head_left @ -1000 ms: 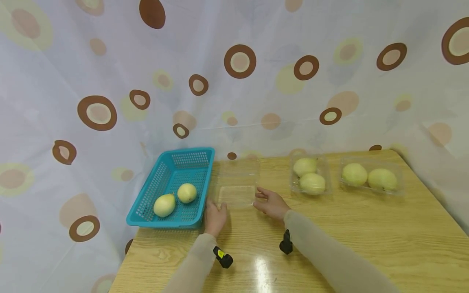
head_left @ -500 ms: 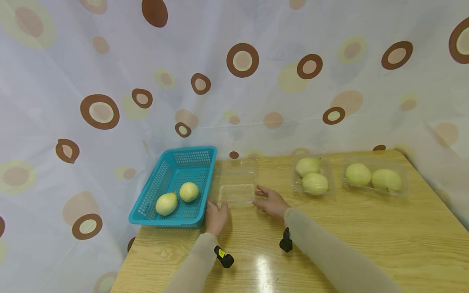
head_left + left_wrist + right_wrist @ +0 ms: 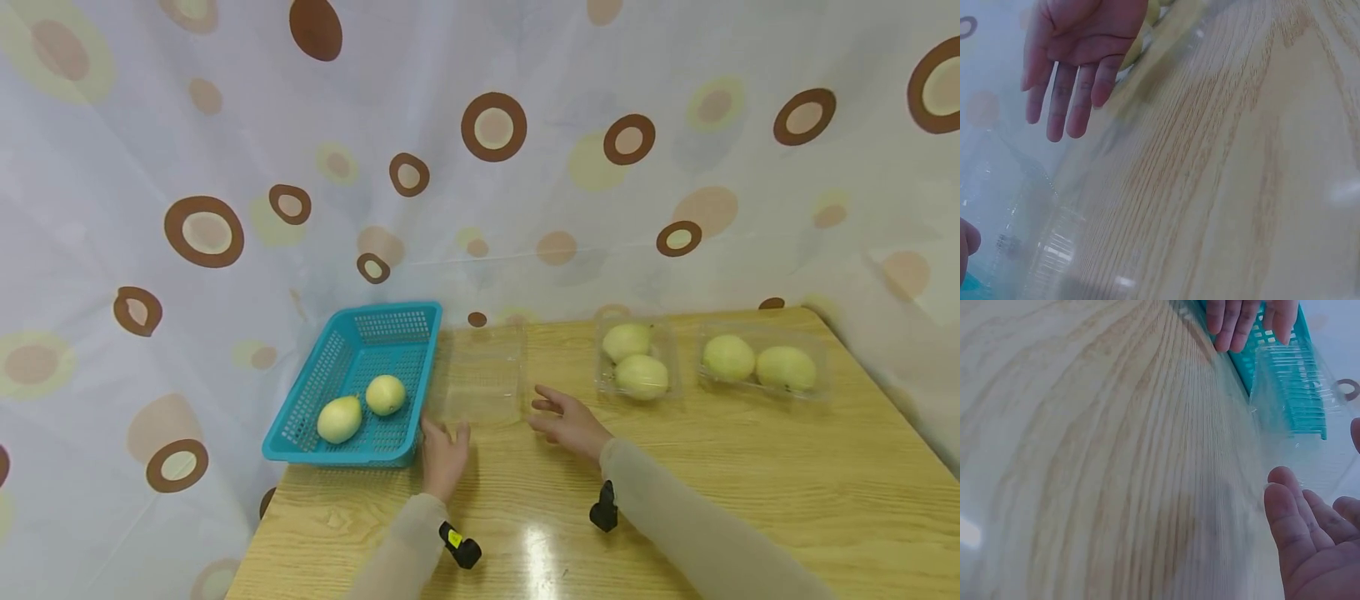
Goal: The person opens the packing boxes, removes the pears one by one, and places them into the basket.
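An open clear plastic fruit box (image 3: pixel 483 379) lies flat on the table between my hands. Its see-through walls make the exact edges hard to follow. My left hand (image 3: pixel 444 460) is by its near left corner, beside the basket, fingers loosely extended; whether it touches the box I cannot tell. To the right of the box, my right hand (image 3: pixel 572 425) stands a little apart from it, with relaxed fingers and nothing held. In the right wrist view, the fingers of that hand (image 3: pixel 1319 544) are spread beside the clear plastic (image 3: pixel 1291 394).
On the left, a blue plastic basket (image 3: pixel 341 457) contains two pale yellow pear-like fruits (image 3: pixel 339 420). At the right stand two clear boxes, each with two such fruits: one nearer (image 3: pixel 641 377), one farther right (image 3: pixel 785 368). A patterned curtain (image 3: pixel 555 183) hangs behind the wooden table (image 3: pixel 712 483).
My right hand has drawn back from the box's right side, moving slightly right and nearer. My left hand has come a little nearer. The fruits and basket stay where they were.
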A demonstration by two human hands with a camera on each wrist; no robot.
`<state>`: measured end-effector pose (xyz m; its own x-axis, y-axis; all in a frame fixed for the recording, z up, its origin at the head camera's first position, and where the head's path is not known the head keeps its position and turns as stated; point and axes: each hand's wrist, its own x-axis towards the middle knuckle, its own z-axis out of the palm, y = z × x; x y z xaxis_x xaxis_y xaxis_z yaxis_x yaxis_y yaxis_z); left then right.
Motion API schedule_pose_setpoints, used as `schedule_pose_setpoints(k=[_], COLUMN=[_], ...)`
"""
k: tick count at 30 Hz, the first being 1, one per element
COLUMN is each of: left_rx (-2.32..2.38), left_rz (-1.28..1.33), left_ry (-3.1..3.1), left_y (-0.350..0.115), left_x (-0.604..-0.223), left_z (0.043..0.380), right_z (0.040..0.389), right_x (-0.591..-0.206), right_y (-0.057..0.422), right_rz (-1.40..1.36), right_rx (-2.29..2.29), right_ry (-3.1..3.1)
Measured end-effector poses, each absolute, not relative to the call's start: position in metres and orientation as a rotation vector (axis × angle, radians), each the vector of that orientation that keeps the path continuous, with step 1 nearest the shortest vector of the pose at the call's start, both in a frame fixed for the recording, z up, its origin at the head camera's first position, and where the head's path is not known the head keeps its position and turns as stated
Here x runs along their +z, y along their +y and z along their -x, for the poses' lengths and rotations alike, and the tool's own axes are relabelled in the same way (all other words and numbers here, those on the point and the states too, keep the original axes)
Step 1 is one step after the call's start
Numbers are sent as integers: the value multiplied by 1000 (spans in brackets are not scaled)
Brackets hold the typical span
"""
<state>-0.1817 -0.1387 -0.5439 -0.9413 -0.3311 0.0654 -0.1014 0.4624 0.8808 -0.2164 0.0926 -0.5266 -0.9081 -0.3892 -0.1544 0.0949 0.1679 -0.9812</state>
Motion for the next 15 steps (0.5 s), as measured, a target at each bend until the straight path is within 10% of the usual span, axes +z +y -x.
schedule_pose_setpoints(k=[15], left_rx=[-1514], left_rz=[-245], left_ry=[-2621], left_y=[-128], left_x=[-543], left_z=[166], right_z=[183], right_x=[-522], right_y=[150], right_rz=[314], right_rx=[-1825], right_ry=[2124])
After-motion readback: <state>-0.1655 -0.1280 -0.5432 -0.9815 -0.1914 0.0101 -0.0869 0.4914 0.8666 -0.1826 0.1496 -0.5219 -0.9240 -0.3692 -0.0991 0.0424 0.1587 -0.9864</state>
